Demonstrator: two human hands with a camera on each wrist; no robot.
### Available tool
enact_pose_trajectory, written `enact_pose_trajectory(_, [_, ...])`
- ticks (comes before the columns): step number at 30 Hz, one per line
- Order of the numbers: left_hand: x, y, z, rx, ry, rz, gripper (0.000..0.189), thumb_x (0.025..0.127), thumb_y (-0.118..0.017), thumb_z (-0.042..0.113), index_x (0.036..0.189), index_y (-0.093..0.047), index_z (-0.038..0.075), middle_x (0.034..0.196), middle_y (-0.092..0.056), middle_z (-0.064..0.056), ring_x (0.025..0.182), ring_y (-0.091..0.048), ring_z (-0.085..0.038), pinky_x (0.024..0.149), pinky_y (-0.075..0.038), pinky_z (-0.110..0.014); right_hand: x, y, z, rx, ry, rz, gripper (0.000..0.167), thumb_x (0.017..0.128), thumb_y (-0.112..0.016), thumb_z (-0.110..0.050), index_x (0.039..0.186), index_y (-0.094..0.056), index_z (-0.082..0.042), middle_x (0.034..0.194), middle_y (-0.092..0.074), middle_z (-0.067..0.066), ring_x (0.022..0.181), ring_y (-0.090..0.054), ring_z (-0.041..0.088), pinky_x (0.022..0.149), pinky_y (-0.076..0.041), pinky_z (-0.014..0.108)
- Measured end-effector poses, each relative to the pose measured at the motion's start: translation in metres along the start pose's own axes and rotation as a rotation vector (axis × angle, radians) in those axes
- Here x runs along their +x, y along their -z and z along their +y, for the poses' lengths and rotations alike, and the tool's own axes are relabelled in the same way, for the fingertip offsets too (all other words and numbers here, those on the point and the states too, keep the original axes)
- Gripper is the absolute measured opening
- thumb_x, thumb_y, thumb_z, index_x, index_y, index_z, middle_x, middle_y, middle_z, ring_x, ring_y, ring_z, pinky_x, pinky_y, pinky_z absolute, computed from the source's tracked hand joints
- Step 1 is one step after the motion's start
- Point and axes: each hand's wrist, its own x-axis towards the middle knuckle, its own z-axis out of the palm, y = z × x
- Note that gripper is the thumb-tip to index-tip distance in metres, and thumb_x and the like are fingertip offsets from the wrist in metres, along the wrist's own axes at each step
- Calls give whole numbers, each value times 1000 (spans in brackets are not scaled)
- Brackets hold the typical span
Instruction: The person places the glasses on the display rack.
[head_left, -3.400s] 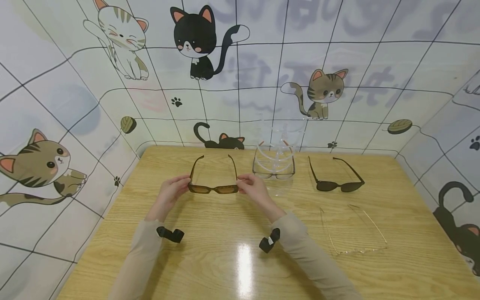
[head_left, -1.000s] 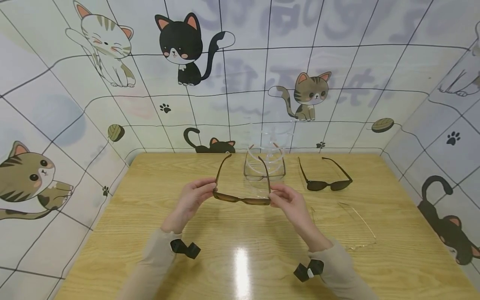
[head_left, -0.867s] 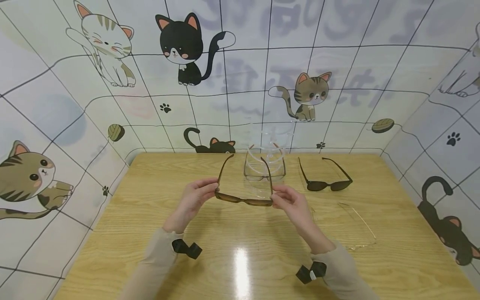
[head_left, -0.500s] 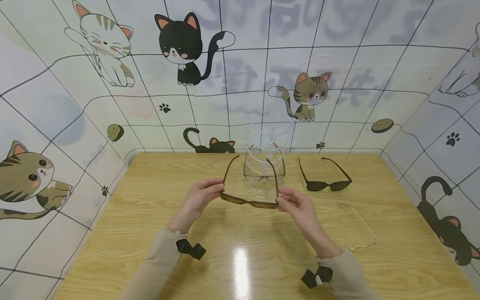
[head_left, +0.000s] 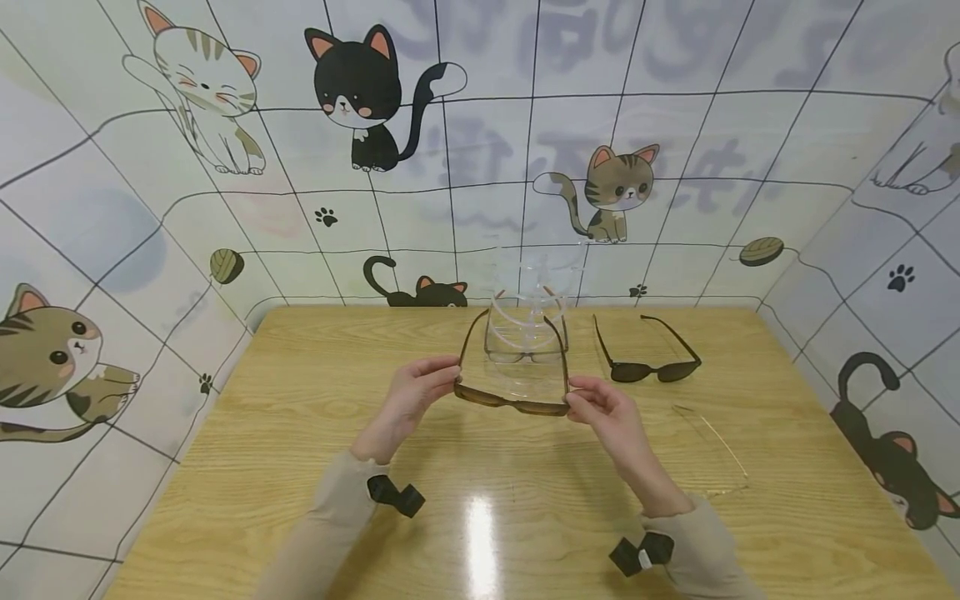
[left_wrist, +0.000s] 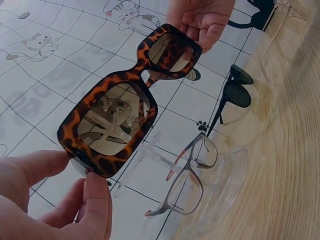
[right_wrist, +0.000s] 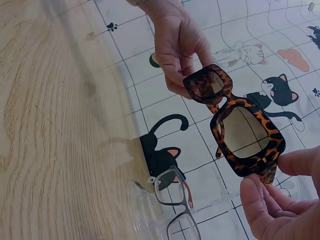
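Tortoiseshell sunglasses [head_left: 512,405] are held up above the table, temples spread and pointing away from me. My left hand [head_left: 408,400] pinches them at the left hinge corner between thumb and fingers. At the opposite corner my right hand [head_left: 613,421] pinches the frame the same way. Just behind them stands a clear display stand [head_left: 528,343] bearing grey-framed glasses [head_left: 506,358]. Both wrist views show the lenses of the sunglasses [left_wrist: 112,120] from the front, with the stand's grey glasses [right_wrist: 170,202] lower down.
Black sunglasses [head_left: 632,372] lie unfolded on the wooden table [head_left: 315,350], right of the stand. Nearer me on the right are thin gold-framed glasses [head_left: 726,446], partly hidden by my right hand and forearm. A cat-printed wall covering [head_left: 495,208] encloses the back and sides.
Both hands have lifted the tortoiseshell sunglasses from the table's left part and carried them rightward, in front of the stand. Over the last second they keep drifting right. The other eyewear stays put.
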Motion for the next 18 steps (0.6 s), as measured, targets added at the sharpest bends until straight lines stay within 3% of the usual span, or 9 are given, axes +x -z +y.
enact_pose_trajectory(7, [5,-7,-1,8,1,19,33,89,-60,1,120,-56,-9,105,-64,-9,85,-64,-11,80,-52,-23,5,5,1,-25,9,19,32,92,-59,-4,120,-53,10,93,-62,10,75,-61,7,75,-55,26])
enact_pose_trajectory(18, [14,-19,-2,-20,-23,45,34,89,-61,1,121,-56,-10,109,-63,-10,85,-63,-9,80,-52,-22,17,14,-2,-31,-1,39,34,93,-58,-8,122,-52,10,89,-63,0,74,-61,5,74,-55,24])
